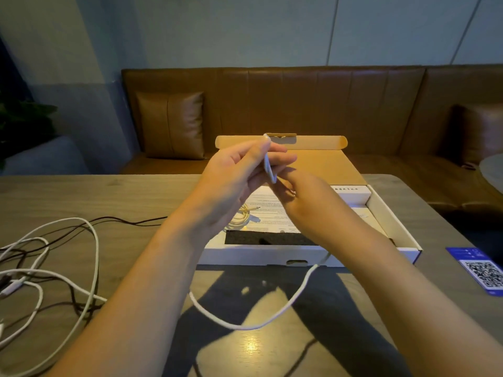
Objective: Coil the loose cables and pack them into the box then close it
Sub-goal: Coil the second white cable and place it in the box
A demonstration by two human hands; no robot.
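Observation:
A white cable (275, 312) hangs in a loop from my two raised hands down to the table. My left hand (239, 170) holds a few turns of it between thumb and fingers above the box. My right hand (296, 191) pinches the same cable just beside the left. The white cardboard box (392, 221) lies open on the table, its brown lid (321, 159) tilted back. Inside it lie a coiled pale cable (241, 217), a printed sheet and a black foam strip (253, 238). Loose white and dark cables (54, 268) lie tangled at the left.
A blue card with a QR code (481, 270) lies on the wooden table (136, 197) right of the box. A brown leather bench with cushions (171, 123) runs behind the table. A round pale tabletop (492, 170) shows at the far right.

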